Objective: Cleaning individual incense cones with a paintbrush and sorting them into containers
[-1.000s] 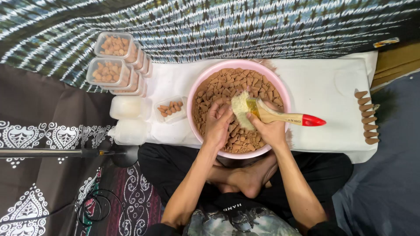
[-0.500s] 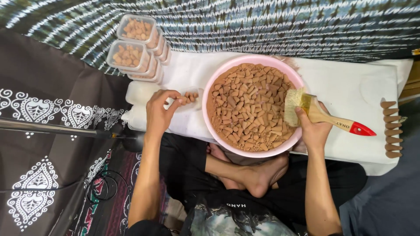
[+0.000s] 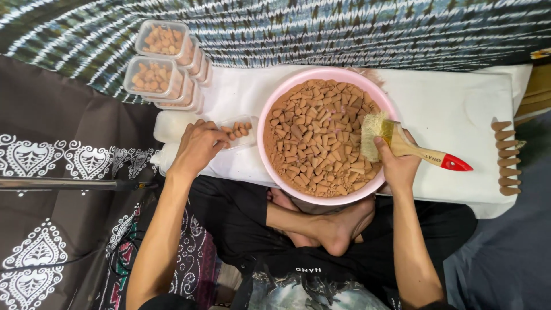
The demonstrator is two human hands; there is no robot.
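A pink bowl [image 3: 270, 112] full of brown cone-shaped pieces [image 3: 321, 138] sits on a white cloth-covered board. My right hand [image 3: 398, 163] grips a paintbrush [image 3: 402, 143] with a wooden handle and red tip, its pale bristles over the bowl's right rim. My left hand [image 3: 198, 146] rests at a small clear plastic box [image 3: 240, 127] holding a few cones, left of the bowl, fingertips at the box's near edge. Whether a cone is pinched in those fingers is hidden.
Stacked clear boxes [image 3: 158, 72] filled with cones stand at the back left. A row of cones [image 3: 505, 158] lies along the board's right edge. White lidded tubs [image 3: 169, 126] sit by my left hand. A metal stand pole [image 3: 63, 183] crosses the left side. My crossed legs lie below the board.
My left hand left the bowl and went to the small box on the left. The brush moved from the bowl's centre to its right rim. The camera shifted slightly.
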